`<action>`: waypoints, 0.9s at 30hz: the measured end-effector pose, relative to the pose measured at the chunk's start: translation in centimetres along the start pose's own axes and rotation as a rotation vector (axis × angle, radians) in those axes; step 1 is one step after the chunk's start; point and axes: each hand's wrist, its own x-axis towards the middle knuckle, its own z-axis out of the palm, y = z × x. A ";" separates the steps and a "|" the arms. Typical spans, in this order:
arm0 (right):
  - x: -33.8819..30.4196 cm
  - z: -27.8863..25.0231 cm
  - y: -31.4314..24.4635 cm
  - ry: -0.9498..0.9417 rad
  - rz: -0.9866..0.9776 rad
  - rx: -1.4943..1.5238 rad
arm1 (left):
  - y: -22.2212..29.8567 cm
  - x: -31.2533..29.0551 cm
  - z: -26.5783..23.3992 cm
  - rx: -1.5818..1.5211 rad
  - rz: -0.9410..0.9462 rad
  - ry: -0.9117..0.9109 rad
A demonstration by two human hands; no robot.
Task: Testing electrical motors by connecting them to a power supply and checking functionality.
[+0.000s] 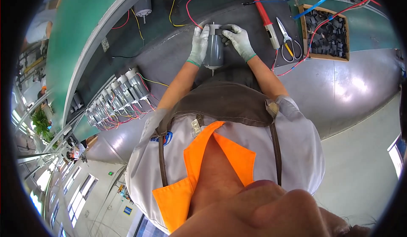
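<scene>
A grey cylindrical electric motor (214, 52) stands on end in front of me on the dark work surface, its lower shaft pointing toward me. My left hand (200, 47), in a pale glove with a green cuff, is closed against the motor's upper left side, where a red wire (196, 21) runs up from the fingers. From the right, my gloved right hand (238, 41) pinches a small black piece (219, 32) against the motor's pale upper end. Its fingertips are dark, and they partly cover the piece.
To the right lie a red and cream stick-shaped tool (266, 18) with a pointed tip, scissors (288, 42) and a cardboard box (304, 33) of small black pieces. Several wired motors (123, 92) stand in a row at left. Another motor (143, 7) and yellow wires (173, 11) lie farther off.
</scene>
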 end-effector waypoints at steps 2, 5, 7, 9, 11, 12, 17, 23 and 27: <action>0.3 0.1 0.3 -0.025 -0.054 -0.041 | -0.6 0.5 -0.5 0.001 0.041 -0.019; -0.4 0.9 -0.6 0.023 -0.203 -0.332 | -0.9 0.9 -0.6 0.410 0.233 0.009; -0.4 1.2 -0.7 0.046 -0.275 -0.371 | -1.3 1.1 -0.8 0.498 0.268 -0.003; -0.3 1.3 -0.7 0.070 -0.347 -0.410 | -1.5 1.4 -0.9 0.502 0.288 -0.006; 0.2 1.3 -0.8 0.083 -0.447 -0.489 | -1.6 1.7 -1.0 0.505 0.308 -0.010; 0.4 1.2 -1.3 0.086 -0.441 -0.485 | -1.5 1.8 -1.2 0.523 0.315 -0.017; 2.8 -1.9 -2.2 -0.255 0.061 -0.402 | -1.3 1.9 -1.1 0.613 0.352 -0.022; 6.2 -4.3 -1.8 -0.509 0.339 -0.228 | -0.7 1.6 -0.9 0.500 0.222 -0.062; 6.8 -3.2 -2.1 -0.575 0.357 -0.241 | -0.3 1.9 -1.4 0.452 0.118 -0.040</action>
